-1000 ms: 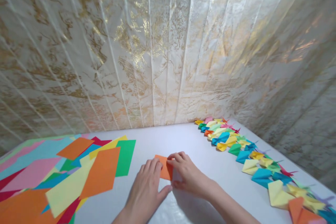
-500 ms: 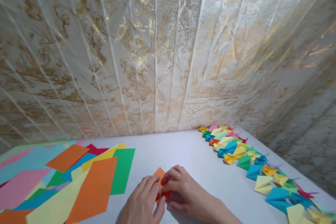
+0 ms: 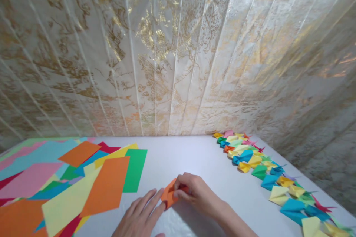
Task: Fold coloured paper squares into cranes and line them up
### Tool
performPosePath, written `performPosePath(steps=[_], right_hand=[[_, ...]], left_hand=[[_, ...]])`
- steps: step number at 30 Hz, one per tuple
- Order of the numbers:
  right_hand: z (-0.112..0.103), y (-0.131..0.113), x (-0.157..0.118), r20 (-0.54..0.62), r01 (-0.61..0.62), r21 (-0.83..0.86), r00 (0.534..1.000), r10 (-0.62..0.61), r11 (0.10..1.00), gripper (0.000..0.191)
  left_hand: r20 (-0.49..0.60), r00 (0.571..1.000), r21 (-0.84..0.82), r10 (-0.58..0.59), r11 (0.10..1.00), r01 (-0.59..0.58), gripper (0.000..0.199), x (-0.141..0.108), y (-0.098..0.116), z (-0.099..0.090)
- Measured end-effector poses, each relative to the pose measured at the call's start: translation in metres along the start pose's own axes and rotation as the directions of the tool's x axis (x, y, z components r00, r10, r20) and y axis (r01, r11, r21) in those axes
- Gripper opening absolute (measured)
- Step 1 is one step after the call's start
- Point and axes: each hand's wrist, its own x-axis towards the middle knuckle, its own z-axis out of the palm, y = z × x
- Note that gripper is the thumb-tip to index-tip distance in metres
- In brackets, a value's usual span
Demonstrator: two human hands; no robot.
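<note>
A small folded orange paper [image 3: 168, 193] lies on the white table between my hands. My right hand [image 3: 196, 194] pinches its right side between thumb and curled fingers. My left hand [image 3: 141, 213] rests to the left, palm down, with its fingers spread and the fingertips at the paper's lower left edge. The right part of the paper is hidden under my right fingers.
Loose coloured sheets, among them an orange one [image 3: 107, 185] and a green one [image 3: 135, 170], overlap on the left of the table [image 3: 178, 152]. Rows of folded paper figures [image 3: 269, 182] run down the right side. A patterned gold and white curtain [image 3: 167, 52] hangs behind.
My left hand has shifted left and its fingers have spread out. The orange paper is tilted differently, with my right hand holding its right side. The camera view has turned slightly.
</note>
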Motion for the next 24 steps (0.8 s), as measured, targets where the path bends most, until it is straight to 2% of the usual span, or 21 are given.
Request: performPosePath(steps=[2,5,7,12,15,18,24], right_hand=[[0.002,-0.004,0.007,0.015,-0.065,0.016,0.998,0.065,0.998,0.013],[0.006,-0.009,0.016,0.019,-0.063,-0.022,0.998,0.063,0.998,0.018],[0.009,-0.011,0.019,0.017,-0.058,-0.059,0.998,0.059,0.997,0.018],[0.013,-0.013,0.020,0.043,-0.045,-0.130,0.998,0.050,0.991,0.015],[0.012,-0.013,0.022,0.040,-0.055,-0.149,0.997,0.061,0.987,0.013],[0.013,-0.013,0.023,0.036,-0.061,-0.165,0.997,0.068,0.984,0.013],[0.015,-0.012,0.024,0.031,-0.060,-0.179,0.997,0.066,0.982,0.014]], left_hand=[[0.028,0.998,-0.021,-0.056,0.998,0.057,0.053,0.003,0.002,-0.005],[0.062,0.993,-0.032,-0.105,0.994,0.107,0.063,0.006,0.003,-0.011],[0.067,0.990,-0.049,-0.125,0.991,0.128,0.062,0.006,0.005,-0.014],[0.017,0.981,-0.105,-0.193,0.975,0.194,0.039,0.000,0.011,-0.015],[-0.001,0.977,-0.131,-0.215,0.968,0.213,0.046,0.001,0.012,-0.013],[0.026,0.978,-0.150,-0.207,0.966,0.209,0.055,0.003,0.012,-0.013],[0.067,0.975,-0.153,-0.212,0.963,0.220,0.057,0.002,0.013,-0.015]])
